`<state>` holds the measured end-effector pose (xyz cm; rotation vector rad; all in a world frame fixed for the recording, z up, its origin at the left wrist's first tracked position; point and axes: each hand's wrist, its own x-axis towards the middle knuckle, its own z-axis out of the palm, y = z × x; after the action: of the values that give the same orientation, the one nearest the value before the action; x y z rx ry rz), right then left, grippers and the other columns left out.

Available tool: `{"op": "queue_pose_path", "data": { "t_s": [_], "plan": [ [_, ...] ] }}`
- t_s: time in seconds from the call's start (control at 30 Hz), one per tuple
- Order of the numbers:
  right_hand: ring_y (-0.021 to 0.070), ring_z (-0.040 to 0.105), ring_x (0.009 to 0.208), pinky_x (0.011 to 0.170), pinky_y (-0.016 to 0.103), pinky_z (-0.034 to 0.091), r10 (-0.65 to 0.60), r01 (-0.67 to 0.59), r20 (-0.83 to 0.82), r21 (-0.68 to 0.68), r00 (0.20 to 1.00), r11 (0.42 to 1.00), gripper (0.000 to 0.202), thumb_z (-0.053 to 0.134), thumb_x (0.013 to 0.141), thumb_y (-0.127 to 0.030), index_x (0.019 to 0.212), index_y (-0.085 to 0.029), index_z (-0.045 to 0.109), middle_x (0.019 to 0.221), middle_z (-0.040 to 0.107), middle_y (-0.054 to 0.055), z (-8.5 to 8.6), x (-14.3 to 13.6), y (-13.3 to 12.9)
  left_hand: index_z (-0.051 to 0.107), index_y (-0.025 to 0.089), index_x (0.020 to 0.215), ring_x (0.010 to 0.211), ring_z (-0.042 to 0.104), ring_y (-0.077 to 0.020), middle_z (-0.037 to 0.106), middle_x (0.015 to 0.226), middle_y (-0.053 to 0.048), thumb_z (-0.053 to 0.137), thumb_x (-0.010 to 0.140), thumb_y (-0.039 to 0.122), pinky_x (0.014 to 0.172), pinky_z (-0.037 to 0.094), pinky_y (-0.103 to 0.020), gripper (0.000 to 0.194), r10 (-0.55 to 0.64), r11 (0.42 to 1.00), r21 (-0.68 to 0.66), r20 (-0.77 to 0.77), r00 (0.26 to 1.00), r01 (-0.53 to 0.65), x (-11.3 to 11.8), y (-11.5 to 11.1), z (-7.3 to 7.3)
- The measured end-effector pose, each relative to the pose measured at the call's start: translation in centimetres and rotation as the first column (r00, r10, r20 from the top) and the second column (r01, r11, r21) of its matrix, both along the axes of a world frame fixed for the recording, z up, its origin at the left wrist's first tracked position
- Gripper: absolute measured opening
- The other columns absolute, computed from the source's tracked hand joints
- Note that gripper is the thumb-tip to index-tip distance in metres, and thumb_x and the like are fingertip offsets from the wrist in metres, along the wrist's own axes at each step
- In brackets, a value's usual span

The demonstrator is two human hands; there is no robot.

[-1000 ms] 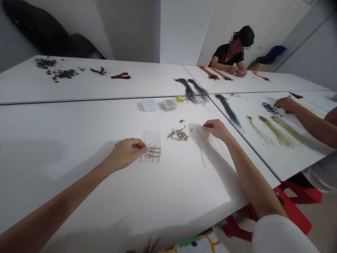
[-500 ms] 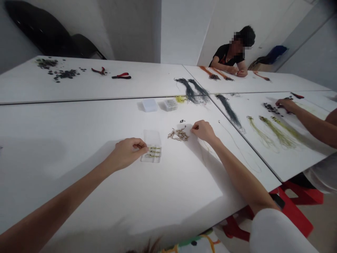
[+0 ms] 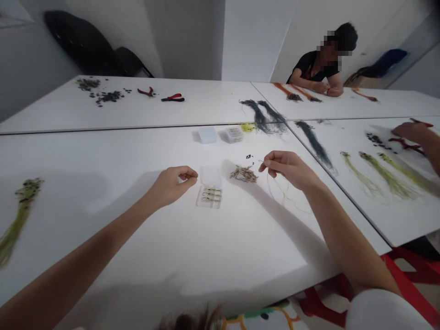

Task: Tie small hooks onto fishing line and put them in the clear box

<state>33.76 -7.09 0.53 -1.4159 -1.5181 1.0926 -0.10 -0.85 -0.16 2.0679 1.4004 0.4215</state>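
White table [image 3: 172, 256], hooks [image 3: 212, 194] crosswise in case [image 3: 199, 203]

Dim light; soft shadows across table [image 3: 137, 153]; mild blur

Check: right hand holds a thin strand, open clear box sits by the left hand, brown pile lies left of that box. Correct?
Not quite: the brown pile lies right of the open clear box, not left, as the head view shows. The right hand holds a thin strand, and the box sits by the left hand.
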Motion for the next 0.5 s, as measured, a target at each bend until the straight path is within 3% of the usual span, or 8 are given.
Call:
{"op": "queue_pose_path", "data": {
  "t_s": [0.1, 0.23, 0.33, 0.5],
  "plan": [
    [0.0122, 0.051, 0.059, 0.058, 0.027, 0.042, 0.183, -0.206, -0.26, -0.067, 0.948, 0.976, 0.024, 0.067, 0.085, -0.04, 0.085, -0.017, 0.061, 0.075, 0.067, 0.006, 1.6, -2.1, -1.6, 0.071, 0.025, 0.094, 0.094, 0.063, -0.0209, 0.073, 0.102, -0.002, 0.054, 0.086, 0.044, 0.091, 0.045, -0.035, 0.027, -0.051, 0.998, -0.021, 0.084, 0.995, 0.053, 0.5, -0.6, 0.5],
    [0.0122, 0.053, 0.059, 0.058, 0.027, 0.043, 0.276, -0.35, -0.387, -0.132, 0.88, 0.928, 0.021, 0.069, 0.084, -0.036, 0.086, -0.017, 0.062, 0.07, 0.064, 0.003, 1.7, -5.5, -2.6, 0.073, 0.025, 0.1, 0.099, 0.063, -0.0227, 0.072, 0.108, -0.004, 0.053, 0.088, 0.048, 0.092, 0.046, -0.036, 0.033, -0.178, 0.976, -0.079, 0.246, 0.953, 0.202, 2.3, -2.3, 1.7],
    [0.0118, 0.053, 0.061, 0.06, 0.027, 0.043, 0.29, -0.378, -0.426, -0.138, 0.857, 0.915, 0.019, 0.068, 0.085, -0.034, 0.086, -0.016, 0.062, 0.072, 0.063, 0.003, 1.1, -7.1, -2.6, 0.074, 0.025, 0.1, 0.099, 0.062, -0.023, 0.071, 0.106, -0.004, 0.055, 0.088, 0.048, 0.091, 0.046, -0.037, 0.032, -0.242, 0.955, -0.092, 0.31, 0.919, 0.283, 3.4, -3.5, 2.5],
    [0.0116, 0.053, 0.061, 0.06, 0.026, 0.043, 0.271, -0.354, -0.453, -0.108, 0.85, 0.929, 0.019, 0.069, 0.085, -0.034, 0.084, -0.016, 0.062, 0.071, 0.062, 0.002, 0.6, -7.7, -2.6, 0.074, 0.024, 0.092, 0.092, 0.062, -0.0215, 0.07, 0.094, -0.003, 0.056, 0.087, 0.048, 0.086, 0.047, -0.036, 0.029, -0.27, 0.945, -0.092, 0.313, 0.91, 0.313, 4.4, -4.2, 3.0]
  ]
}}
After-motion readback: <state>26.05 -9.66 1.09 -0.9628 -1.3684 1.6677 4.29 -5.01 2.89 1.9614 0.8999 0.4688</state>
